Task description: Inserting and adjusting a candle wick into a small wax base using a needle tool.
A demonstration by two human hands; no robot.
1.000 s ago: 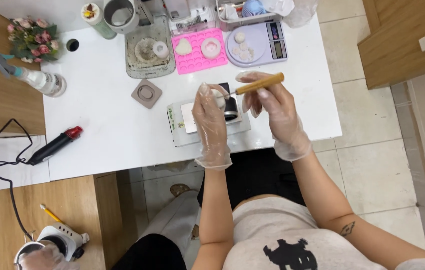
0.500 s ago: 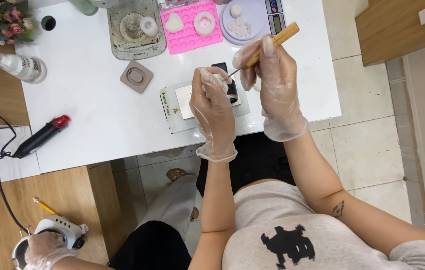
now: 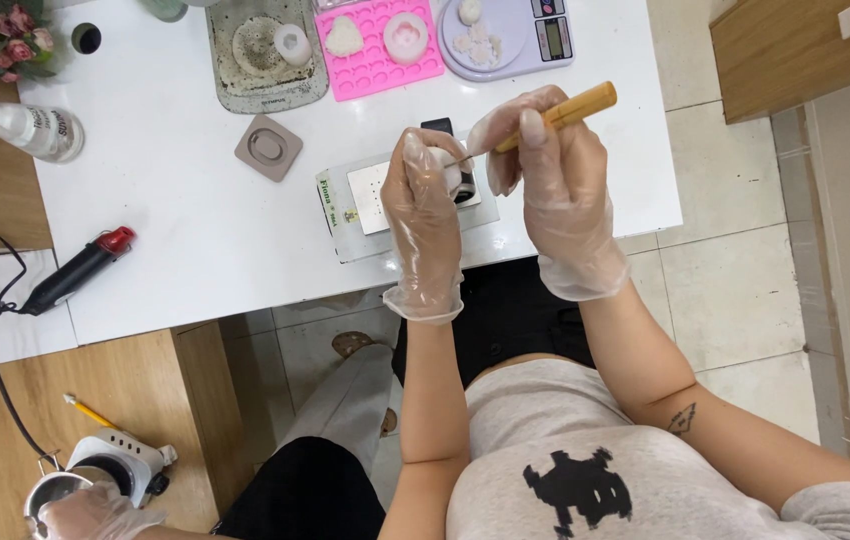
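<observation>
Scraping step: left hand [image 3: 423,215] closed around white cast [image 3: 448,166], right hand [image 3: 555,170] gripping wooden-handled pick [image 3: 557,113], tip at cast; steady fine strokes needed.

A clear spray bottle [image 3: 20,125] lies on its side at the white table's [image 3: 175,230] left edge, a pale label with dark print wrapped round it. At the top, a lilac kitchen scale [image 3: 510,40] carries 1 small grey screen [image 3: 552,38] on its right side. Beneath the gloved hands, a flat white device [image 3: 370,205] bears a narrow green-and-white label [image 3: 328,205] along its left end
</observation>
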